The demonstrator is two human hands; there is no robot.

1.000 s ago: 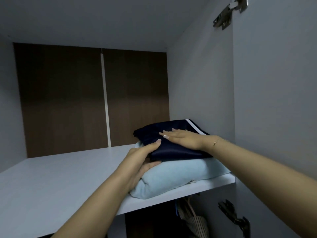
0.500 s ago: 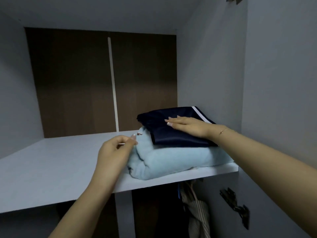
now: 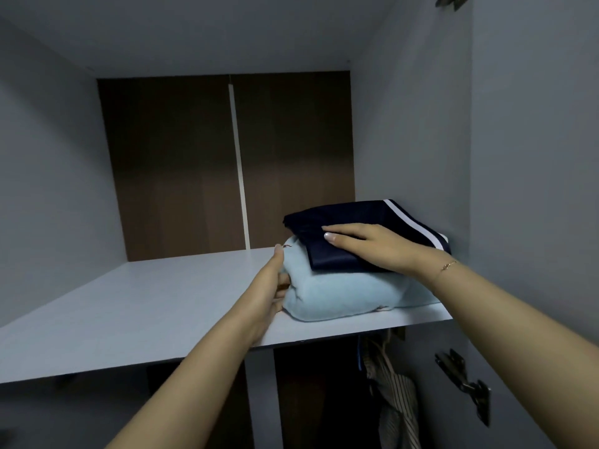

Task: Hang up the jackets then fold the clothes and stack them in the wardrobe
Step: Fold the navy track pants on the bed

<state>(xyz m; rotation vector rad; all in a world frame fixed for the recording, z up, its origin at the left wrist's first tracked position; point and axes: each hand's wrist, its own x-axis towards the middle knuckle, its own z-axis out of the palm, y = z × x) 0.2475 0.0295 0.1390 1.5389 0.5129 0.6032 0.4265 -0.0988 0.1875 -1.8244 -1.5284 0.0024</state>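
Both hands are on the stack at centre right of the frame: my right hand (image 3: 376,251) lies flat, fingers straight, on the folded navy garment (image 3: 353,222), and my left hand (image 3: 269,293) presses against the left end of the folded light-blue garment (image 3: 340,296) beneath it, fingers partly hidden. I see the stack resting on the wardrobe shelf (image 3: 146,306), near its front edge by the right wall.

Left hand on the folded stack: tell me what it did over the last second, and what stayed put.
The left hand let go of the navy garment it was gripping at the front edge, dropped lower, and now presses against the left end of the light blue folded garment. The right hand stayed flat on top of the navy garment. Both garments remain stacked on the shelf.
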